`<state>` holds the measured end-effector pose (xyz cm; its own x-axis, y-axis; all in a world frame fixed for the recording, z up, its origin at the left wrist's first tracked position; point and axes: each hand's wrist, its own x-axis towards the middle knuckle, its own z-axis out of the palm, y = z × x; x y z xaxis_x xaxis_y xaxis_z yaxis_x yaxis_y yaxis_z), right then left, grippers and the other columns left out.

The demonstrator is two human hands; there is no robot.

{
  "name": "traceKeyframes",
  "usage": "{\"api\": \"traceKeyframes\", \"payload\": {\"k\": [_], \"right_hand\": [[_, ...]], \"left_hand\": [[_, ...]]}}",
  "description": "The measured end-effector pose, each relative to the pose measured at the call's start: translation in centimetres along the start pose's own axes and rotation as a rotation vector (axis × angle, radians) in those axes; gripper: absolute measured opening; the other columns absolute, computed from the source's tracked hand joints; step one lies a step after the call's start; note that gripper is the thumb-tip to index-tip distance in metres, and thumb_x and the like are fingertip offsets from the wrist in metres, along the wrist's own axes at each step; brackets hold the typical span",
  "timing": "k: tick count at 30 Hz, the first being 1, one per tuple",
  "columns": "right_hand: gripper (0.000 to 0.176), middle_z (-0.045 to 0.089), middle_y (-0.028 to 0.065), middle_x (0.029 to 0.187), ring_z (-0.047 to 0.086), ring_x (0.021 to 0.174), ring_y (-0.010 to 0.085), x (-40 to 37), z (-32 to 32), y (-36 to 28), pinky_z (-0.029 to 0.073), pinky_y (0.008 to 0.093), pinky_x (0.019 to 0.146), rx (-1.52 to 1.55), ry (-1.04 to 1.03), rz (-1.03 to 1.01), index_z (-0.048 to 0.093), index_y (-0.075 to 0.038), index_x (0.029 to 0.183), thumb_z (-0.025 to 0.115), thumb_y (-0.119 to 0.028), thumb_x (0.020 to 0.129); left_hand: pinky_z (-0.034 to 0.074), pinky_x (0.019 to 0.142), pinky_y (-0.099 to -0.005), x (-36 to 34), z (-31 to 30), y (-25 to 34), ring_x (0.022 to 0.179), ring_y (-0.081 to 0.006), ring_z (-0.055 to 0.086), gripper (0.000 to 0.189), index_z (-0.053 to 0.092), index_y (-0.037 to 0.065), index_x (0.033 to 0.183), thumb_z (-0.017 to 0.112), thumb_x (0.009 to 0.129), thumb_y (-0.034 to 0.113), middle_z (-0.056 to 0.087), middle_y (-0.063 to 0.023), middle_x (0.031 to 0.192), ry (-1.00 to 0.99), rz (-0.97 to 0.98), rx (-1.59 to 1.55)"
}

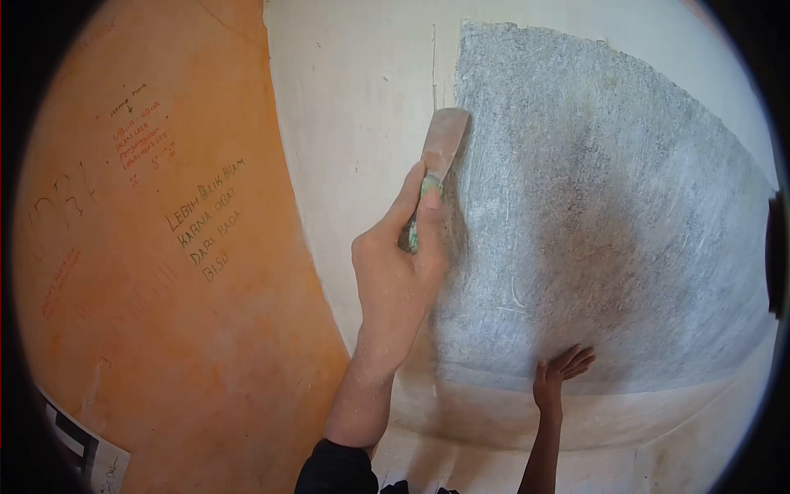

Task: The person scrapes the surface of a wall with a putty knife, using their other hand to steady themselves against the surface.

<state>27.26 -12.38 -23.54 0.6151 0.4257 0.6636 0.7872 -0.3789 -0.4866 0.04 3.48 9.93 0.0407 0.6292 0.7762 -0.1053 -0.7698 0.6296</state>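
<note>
Metal-bladed, a scraper (446, 142) is gripped in the closed left hand (395, 267), jutting above it, handle (413, 235) mostly hidden; the empty right hand (558, 375) is held open, forearm cut off.

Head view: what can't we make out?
Head view: scraper, handle mostly hidden by left hand.
Head view: lower red writing, too small and faint to read.
Head view: lower-left paper, cut off by the edge.
Head view: dark object at right, cut off by the edge.
</note>
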Motion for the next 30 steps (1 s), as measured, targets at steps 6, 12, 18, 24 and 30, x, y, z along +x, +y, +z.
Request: {"api": "traceKeyframes", "payload": {"k": [6, 12, 18, 24, 30], "right_hand": [[0.095, -0.027, 0.0283, 0.158, -0.031, 0.144, 0.0465, 0.1, -0.4, -0.9, -0.021, 0.0608, 0.112, 0.031, -0.042, 0.026, -0.015, 0.0, 0.154, 0.039, -0.055, 0.1], [0.097, -0.028, 0.0301, 0.157, -0.032, 0.143, 0.0486, 0.3, -0.4, -0.4, -0.022, 0.0622, 0.111, 0.032, -0.059, 0.033, -0.015, 0.001, 0.154, 0.043, -0.054, 0.099], [0.096, -0.028, 0.028, 0.158, -0.032, 0.143, 0.0476, 0.0, 0.1, 0.0, -0.022, 0.0617, 0.111, 0.03, -0.036, 0.029, -0.015, -0.001, 0.155, 0.042, -0.055, 0.099], [0.095, -0.027, 0.0264, 0.159, -0.031, 0.144, 0.0456, -0.1, 0.1, -0.7, -0.022, 0.0596, 0.112, 0.031, -0.023, 0.025, -0.015, -0.001, 0.155, 0.037, -0.058, 0.1], [0.094, -0.027, 0.0263, 0.159, -0.031, 0.144, 0.0455, 0.2, -0.2, -0.3, -0.022, 0.0592, 0.112, 0.017, -0.03, 0.025, -0.015, -0.002, 0.155, 0.037, -0.058, 0.1]], "left_hand": [[0.048, 0.081, -0.0256, 2.6, -0.3, 2.5, 0.09, -0.0096, 0.06, 0.043, 0.064, -0.003, 0.128, 0.06, 0.1, 0.03, 0.073, -0.0147, 0.101, -0.025, -0.05, 0.046], [0.044, 0.067, -0.0261, 3.4, -0.8, 3.7, 0.075, -0.0079, 0.053, 0.042, 0.065, -0.002, 0.127, 0.06, 0.1, 0.031, 0.069, -0.0083, 0.087, -0.054, -0.074, 0.064], [0.042, 0.061, -0.0251, 2.3, -0.1, 1.7, 0.068, -0.0073, 0.049, 0.042, 0.065, -0.001, 0.127, 0.061, 0.1, 0.031, 0.065, -0.0059, 0.08, 0.025, 0.083, 0.045], [0.043, 0.064, -0.0256, 1.9, -1.2, 2.3, 0.07, -0.0082, 0.051, 0.042, 0.065, -0.001, 0.128, 0.061, 0.1, 0.03, 0.068, -0.0074, 0.082, -0.037, -0.028, 0.116], [0.044, 0.065, -0.0258, 3.0, 0.3, 2.0, 0.07, -0.0101, 0.052, 0.042, 0.064, -0.003, 0.128, 0.059, 0.1, 0.028, 0.068, -0.0087, 0.081, 0.062, 0.1, 0.103]]}}
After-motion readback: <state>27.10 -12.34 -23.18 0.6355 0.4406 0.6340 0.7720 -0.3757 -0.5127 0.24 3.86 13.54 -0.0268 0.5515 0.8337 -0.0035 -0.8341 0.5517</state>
